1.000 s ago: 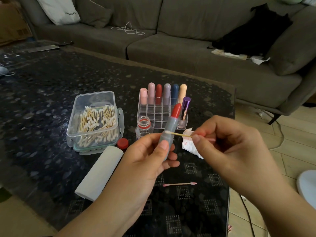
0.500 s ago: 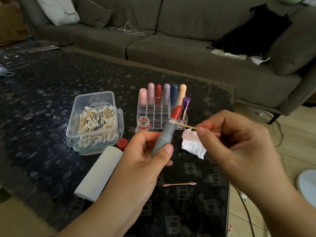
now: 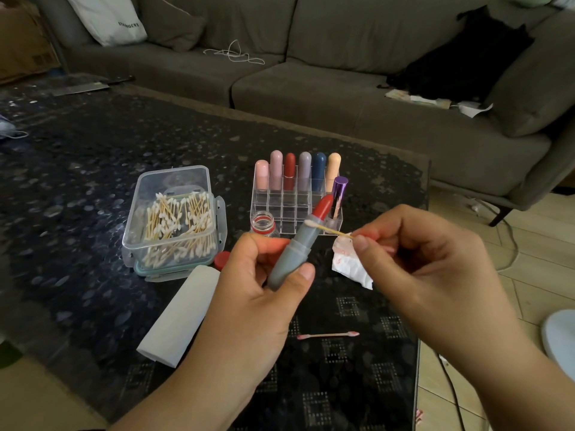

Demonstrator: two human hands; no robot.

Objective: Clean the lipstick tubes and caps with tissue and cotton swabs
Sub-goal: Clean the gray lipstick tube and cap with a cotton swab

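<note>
Left hand (image 3: pixel 264 293) grips the grey lipstick tube (image 3: pixel 294 256), thumb across the near lower end, fingers curled behind. Tube is held in the air above the worktop (image 3: pixel 77 213), near centre, cap off, red stick (image 3: pixel 322 206) wound out.

Tube's long axis is tilted: base near and left in the palm, red tip far and right.

Right hand (image 3: pixel 420 259) pinches a cotton swab (image 3: pixel 329 229) by its right end, between thumb and fingertips. The same hand also has a crumpled, red-stained tissue (image 3: pixel 350 264) tucked under the fingers. Neither hand is spread.

Key relation: the swab lies almost crosswise to the tube. Its white tip points left and touches, or nearly touches, the tube's rim where grey meets red. Tube is just left of the right-hand grip, so the right hand does the wiping and the left only holds and turns.

My read: step in hand is swabbing the rim. Next move probably needs the tip to run round the collar, easiest if the left hand rolls the tube about its long axis. Risk: tip drifts up onto the red stick and smears or gouges it.

Elsewhere on the worktop:
- clear box of swabs (image 3: pixel 174 222), left
- tissue roll (image 3: pixel 180 315), near left
- clear rack (image 3: pixel 295 200) with six capped lipsticks in the far row, plus a purple-capped one at right
- small open jar (image 3: pixel 263 222) and red lid (image 3: pixel 221 259)
- used pink swab (image 3: pixel 328 335), near centre
</note>
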